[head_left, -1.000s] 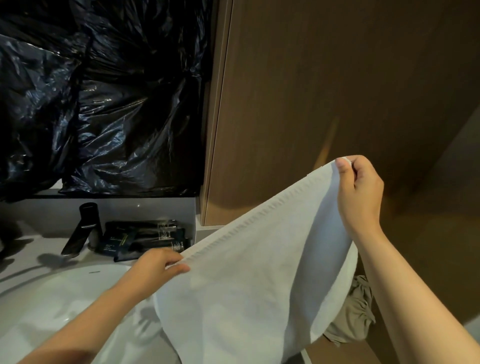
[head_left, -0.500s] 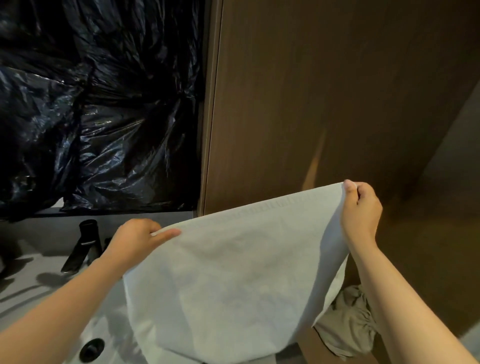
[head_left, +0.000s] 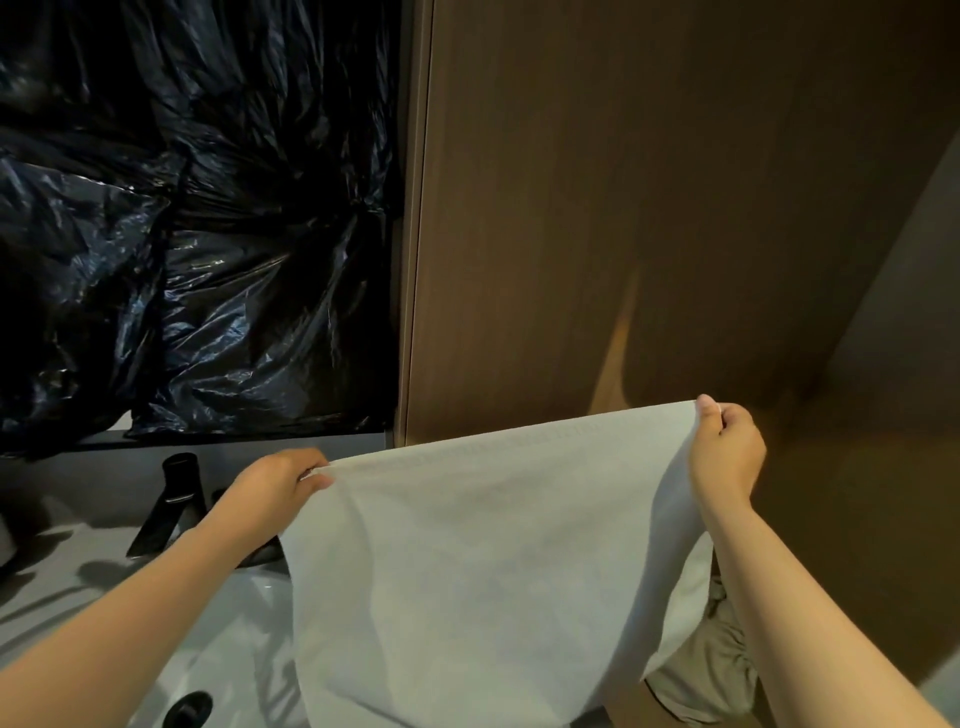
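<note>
Towel (head_left: 483, 561), white and soft, hangs spread over the sink (head_left: 228, 623) edge before the wooden panel (head_left: 649, 218). Left hand (head_left: 270, 486) and right hand (head_left: 727, 449) each pinch a top corner. It looks light and limp, so I'd say the hemmed corners make the surest grip.

We have a single view, from a wide-angle camera worn on the head, facing forward and down. We look straight at a brown wood panel (head_left: 649, 208), with black plastic sheeting (head_left: 182, 234) to its left and the sink (head_left: 244, 634) low at left. The white cloth (head_left: 493, 571) hangs near the lens, filling the lower middle.
</note>
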